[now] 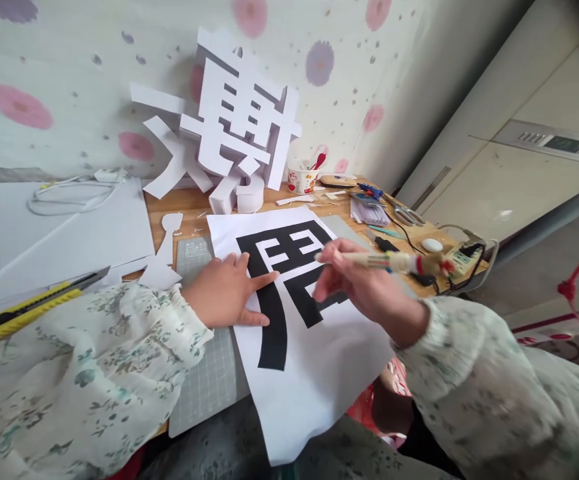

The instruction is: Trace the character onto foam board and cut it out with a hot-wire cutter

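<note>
A white paper sheet (pixel 329 373) printed with a large black character (pixel 273 320) lies over a grey cutting mat (pixel 209 380), its near end hanging past the table edge. My left hand (pixel 232 290) rests on the sheet's left side with the fingers spread, thumb and index finger touching the black stroke. Over the sheet's right part is my right hand (pixel 354 280), slightly blurred, gripping a thick pen (pixel 384 261) with coloured bands. The pen points left and is held nearly level; whether it touches the paper I cannot tell.
White cut-out characters (pixel 242 113) lean against the wall. Left lie a yellow utility knife (pixel 29 310), white board (pixel 54 247) and a cable. Behind the sheet stand a paper cup (pixel 302 181), a blue glue gun (pixel 370 191), scissors (pixel 406 212) and a power strip (pixel 464 257).
</note>
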Motion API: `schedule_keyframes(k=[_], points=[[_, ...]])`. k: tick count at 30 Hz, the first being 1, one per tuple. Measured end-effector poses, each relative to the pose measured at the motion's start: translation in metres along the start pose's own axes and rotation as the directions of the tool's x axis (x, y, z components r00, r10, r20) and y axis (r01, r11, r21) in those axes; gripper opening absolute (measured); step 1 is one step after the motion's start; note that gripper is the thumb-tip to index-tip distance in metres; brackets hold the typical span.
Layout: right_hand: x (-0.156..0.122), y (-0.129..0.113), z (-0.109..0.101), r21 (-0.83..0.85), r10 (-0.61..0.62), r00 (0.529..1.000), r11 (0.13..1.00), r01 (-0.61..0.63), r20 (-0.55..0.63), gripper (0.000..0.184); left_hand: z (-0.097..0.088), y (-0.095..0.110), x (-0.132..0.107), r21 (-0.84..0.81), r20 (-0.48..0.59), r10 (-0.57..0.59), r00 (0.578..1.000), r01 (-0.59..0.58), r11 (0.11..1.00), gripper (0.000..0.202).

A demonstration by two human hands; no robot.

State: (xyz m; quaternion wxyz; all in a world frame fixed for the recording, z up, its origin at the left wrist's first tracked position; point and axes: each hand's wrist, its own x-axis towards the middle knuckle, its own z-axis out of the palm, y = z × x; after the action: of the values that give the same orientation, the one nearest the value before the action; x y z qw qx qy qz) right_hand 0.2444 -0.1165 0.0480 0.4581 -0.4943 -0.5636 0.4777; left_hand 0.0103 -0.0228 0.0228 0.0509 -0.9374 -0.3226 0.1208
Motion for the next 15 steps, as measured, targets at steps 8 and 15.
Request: schedule_keyframes(k=[8,15], points=[[0.047,0.045,0.035,0.205,0.072,0.984,0.978,-0.038,-0.161,0.021,0.009,0.003,-0.001,-0.003,-0.073,-0.007,0.997,0.007,1.000,0.088],[0.034,0.064,0.031,-0.047,-0.022,0.937,0.999,0.006,-0.350,0.031,0.012,0.004,-0.007,0.036,-0.125,0.006,0.992,-0.001,0.999,0.088]])
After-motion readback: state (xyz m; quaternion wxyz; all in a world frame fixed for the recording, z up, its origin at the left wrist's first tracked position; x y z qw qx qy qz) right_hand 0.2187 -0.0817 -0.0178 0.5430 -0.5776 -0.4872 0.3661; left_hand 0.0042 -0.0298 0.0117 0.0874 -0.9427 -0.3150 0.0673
